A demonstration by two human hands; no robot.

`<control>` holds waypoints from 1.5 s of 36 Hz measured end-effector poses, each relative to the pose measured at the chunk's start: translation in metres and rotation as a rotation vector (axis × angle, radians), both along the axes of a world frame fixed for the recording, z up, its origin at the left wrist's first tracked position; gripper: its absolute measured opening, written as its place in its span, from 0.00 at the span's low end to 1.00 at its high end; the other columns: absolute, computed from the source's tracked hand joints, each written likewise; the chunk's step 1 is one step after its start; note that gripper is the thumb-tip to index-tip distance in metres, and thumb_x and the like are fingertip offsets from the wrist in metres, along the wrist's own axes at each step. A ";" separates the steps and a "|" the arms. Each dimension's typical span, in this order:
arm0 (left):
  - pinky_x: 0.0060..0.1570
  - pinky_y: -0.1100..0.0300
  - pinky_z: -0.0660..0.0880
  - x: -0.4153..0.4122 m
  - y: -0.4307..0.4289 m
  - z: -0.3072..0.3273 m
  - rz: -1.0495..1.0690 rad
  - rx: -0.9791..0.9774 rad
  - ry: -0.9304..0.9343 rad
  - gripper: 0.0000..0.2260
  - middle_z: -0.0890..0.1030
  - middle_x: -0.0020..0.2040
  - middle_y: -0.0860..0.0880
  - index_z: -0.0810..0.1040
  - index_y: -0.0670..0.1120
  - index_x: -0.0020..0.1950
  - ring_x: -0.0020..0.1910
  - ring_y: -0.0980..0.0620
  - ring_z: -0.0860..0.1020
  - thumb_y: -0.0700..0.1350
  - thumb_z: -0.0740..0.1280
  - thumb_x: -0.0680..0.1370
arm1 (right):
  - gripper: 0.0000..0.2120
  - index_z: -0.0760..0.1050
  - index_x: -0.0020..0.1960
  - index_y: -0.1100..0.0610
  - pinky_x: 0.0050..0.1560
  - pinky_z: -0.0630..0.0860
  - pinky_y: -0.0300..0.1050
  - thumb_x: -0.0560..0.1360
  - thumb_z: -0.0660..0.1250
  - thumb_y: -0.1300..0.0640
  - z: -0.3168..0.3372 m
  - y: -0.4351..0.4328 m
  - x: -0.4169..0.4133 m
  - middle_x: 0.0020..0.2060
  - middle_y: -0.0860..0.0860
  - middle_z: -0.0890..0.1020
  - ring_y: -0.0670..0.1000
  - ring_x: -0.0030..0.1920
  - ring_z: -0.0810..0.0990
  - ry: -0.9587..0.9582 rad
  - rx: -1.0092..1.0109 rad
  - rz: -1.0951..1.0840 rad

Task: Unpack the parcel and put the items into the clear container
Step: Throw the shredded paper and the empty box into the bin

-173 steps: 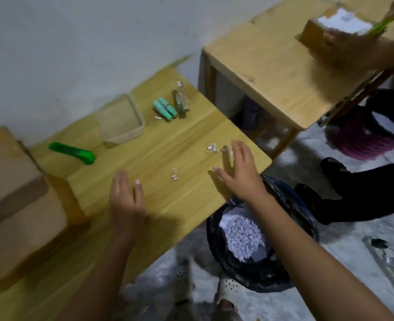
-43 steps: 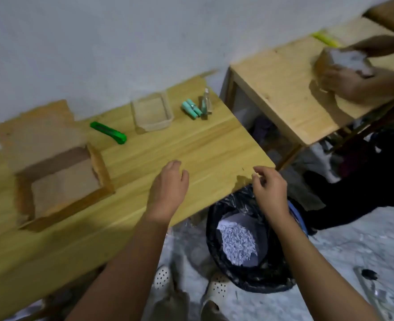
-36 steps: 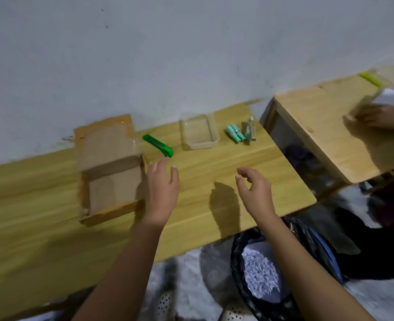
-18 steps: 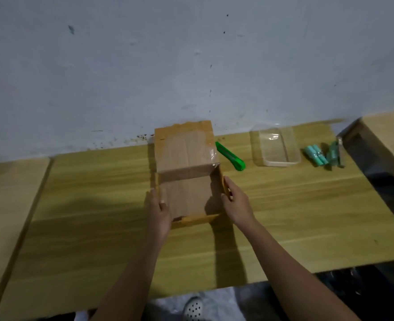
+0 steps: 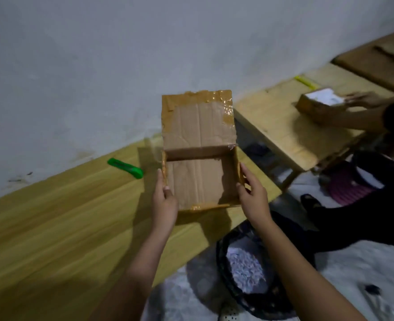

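Observation:
The open cardboard parcel box [image 5: 199, 179] with brown tape on its edges is held above the wooden table [image 5: 64, 223]. Its flap stands up at the back and its inside looks bare. My left hand [image 5: 164, 200] grips its left wall, thumb inside. My right hand [image 5: 252, 195] grips its right wall. The box hides the clear container and the small teal items behind it.
A green utility knife [image 5: 125, 168] lies on the table left of the box. A black-lined bin [image 5: 249, 272] with shredded paper stands on the floor below my right arm. At the right, another person's hand [image 5: 362, 99] handles a parcel [image 5: 318, 104] on a second table.
Both hands have lifted the box off the table and carried it right, toward the table's end above the bin. The view has swung right, and the box now covers the clear container.

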State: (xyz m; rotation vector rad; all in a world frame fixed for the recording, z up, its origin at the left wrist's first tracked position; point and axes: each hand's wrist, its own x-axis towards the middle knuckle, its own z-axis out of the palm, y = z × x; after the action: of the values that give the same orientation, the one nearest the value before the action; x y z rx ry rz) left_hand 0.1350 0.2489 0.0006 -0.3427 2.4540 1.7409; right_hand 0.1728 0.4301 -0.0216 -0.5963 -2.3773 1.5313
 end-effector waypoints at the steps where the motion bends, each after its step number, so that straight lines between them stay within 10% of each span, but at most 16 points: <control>1: 0.25 0.79 0.64 0.003 0.022 -0.002 -0.038 0.036 -0.003 0.21 0.67 0.66 0.54 0.57 0.51 0.75 0.30 0.68 0.68 0.39 0.51 0.82 | 0.25 0.64 0.72 0.50 0.62 0.69 0.41 0.77 0.60 0.65 0.000 0.021 0.011 0.67 0.49 0.71 0.47 0.65 0.70 -0.003 0.009 -0.046; 4: 0.28 0.79 0.65 0.015 0.087 -0.009 -0.154 0.074 -0.007 0.21 0.69 0.56 0.58 0.57 0.49 0.75 0.32 0.70 0.67 0.37 0.52 0.82 | 0.25 0.66 0.70 0.48 0.62 0.74 0.49 0.76 0.61 0.65 -0.003 0.080 0.050 0.64 0.51 0.75 0.49 0.62 0.74 -0.004 0.003 -0.182; 9: 0.34 0.84 0.62 0.047 0.179 -0.031 -0.386 0.113 -0.052 0.22 0.64 0.70 0.55 0.58 0.51 0.74 0.47 0.72 0.68 0.38 0.53 0.81 | 0.25 0.67 0.69 0.50 0.64 0.71 0.49 0.75 0.61 0.67 -0.019 0.159 0.123 0.64 0.49 0.74 0.47 0.62 0.73 -0.047 -0.020 -0.359; 13: 0.57 0.75 0.60 0.076 0.228 -0.067 -0.539 0.107 -0.114 0.21 0.62 0.74 0.53 0.59 0.52 0.74 0.68 0.61 0.63 0.40 0.55 0.81 | 0.23 0.67 0.69 0.54 0.59 0.71 0.40 0.76 0.61 0.67 -0.050 0.196 0.175 0.63 0.50 0.74 0.47 0.62 0.72 -0.107 -0.043 -0.445; 19: 0.41 0.81 0.64 0.101 0.257 -0.139 -0.616 0.004 -0.201 0.20 0.66 0.69 0.55 0.60 0.51 0.74 0.52 0.64 0.71 0.40 0.55 0.81 | 0.23 0.66 0.70 0.56 0.46 0.72 0.22 0.76 0.61 0.68 -0.121 0.213 0.221 0.61 0.51 0.74 0.50 0.58 0.73 -0.205 -0.143 -0.482; 22: 0.56 0.65 0.65 0.108 0.255 -0.173 -0.622 -0.009 -0.286 0.20 0.66 0.71 0.53 0.60 0.51 0.74 0.65 0.56 0.68 0.43 0.54 0.82 | 0.24 0.66 0.70 0.55 0.54 0.73 0.31 0.76 0.62 0.68 -0.154 0.212 0.229 0.61 0.49 0.74 0.50 0.61 0.73 -0.278 -0.190 -0.460; 26: 0.43 0.64 0.68 0.106 0.240 -0.214 -0.552 -0.062 -0.381 0.20 0.75 0.59 0.53 0.60 0.49 0.74 0.44 0.61 0.73 0.40 0.54 0.82 | 0.26 0.64 0.71 0.53 0.64 0.72 0.49 0.76 0.62 0.67 -0.189 0.202 0.226 0.63 0.48 0.73 0.51 0.63 0.73 -0.377 -0.234 -0.394; 31: 0.56 0.58 0.69 0.095 0.221 -0.246 -0.556 -0.195 -0.379 0.20 0.69 0.69 0.45 0.60 0.46 0.74 0.62 0.47 0.72 0.39 0.54 0.81 | 0.26 0.62 0.73 0.54 0.54 0.70 0.33 0.76 0.62 0.65 -0.213 0.196 0.211 0.60 0.47 0.73 0.44 0.57 0.72 -0.468 -0.247 -0.319; 34: 0.43 0.66 0.67 0.092 0.217 -0.257 -0.636 -0.307 -0.394 0.21 0.74 0.61 0.47 0.57 0.45 0.75 0.49 0.55 0.74 0.41 0.53 0.82 | 0.25 0.65 0.71 0.55 0.62 0.70 0.37 0.75 0.64 0.65 -0.224 0.194 0.205 0.65 0.51 0.74 0.48 0.61 0.74 -0.499 -0.240 -0.300; 36: 0.54 0.63 0.65 0.091 0.216 -0.261 -0.685 -0.377 -0.400 0.21 0.64 0.73 0.45 0.56 0.44 0.75 0.66 0.47 0.69 0.43 0.53 0.82 | 0.25 0.66 0.71 0.55 0.66 0.69 0.43 0.75 0.65 0.63 -0.225 0.193 0.203 0.67 0.52 0.72 0.51 0.65 0.72 -0.523 -0.225 -0.272; 39: 0.64 0.66 0.56 0.095 0.216 -0.256 -0.760 -0.403 -0.388 0.22 0.55 0.77 0.45 0.56 0.43 0.75 0.75 0.49 0.56 0.45 0.54 0.82 | 0.24 0.66 0.70 0.56 0.60 0.70 0.40 0.76 0.65 0.62 -0.216 0.191 0.198 0.61 0.52 0.75 0.52 0.62 0.73 -0.545 -0.198 -0.228; 48: 0.69 0.63 0.55 0.073 0.239 -0.162 -0.900 -0.278 -0.207 0.21 0.59 0.76 0.49 0.59 0.45 0.74 0.74 0.51 0.58 0.49 0.54 0.82 | 0.18 0.73 0.65 0.60 0.66 0.70 0.50 0.75 0.64 0.62 -0.127 0.196 0.136 0.62 0.57 0.77 0.55 0.63 0.75 -0.423 -0.010 -0.157; 51: 0.63 0.74 0.57 0.047 0.238 -0.122 -0.900 -0.263 -0.097 0.20 0.62 0.74 0.50 0.61 0.46 0.73 0.73 0.52 0.60 0.50 0.54 0.81 | 0.16 0.74 0.63 0.62 0.61 0.68 0.37 0.75 0.64 0.63 -0.091 0.194 0.091 0.61 0.57 0.78 0.55 0.62 0.76 -0.356 0.095 -0.101; 54: 0.69 0.62 0.60 0.014 0.222 -0.086 -0.842 -0.240 0.008 0.20 0.64 0.73 0.53 0.64 0.52 0.72 0.72 0.54 0.63 0.53 0.55 0.81 | 0.17 0.73 0.65 0.60 0.58 0.67 0.38 0.76 0.63 0.62 -0.058 0.182 0.041 0.62 0.56 0.78 0.54 0.61 0.76 -0.307 0.163 -0.026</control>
State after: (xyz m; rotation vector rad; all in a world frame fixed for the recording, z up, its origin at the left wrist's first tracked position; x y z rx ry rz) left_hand 0.1493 0.4710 -0.0851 0.6021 2.2800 1.0874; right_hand 0.2141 0.6125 -0.0800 -0.8741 -2.6727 1.2965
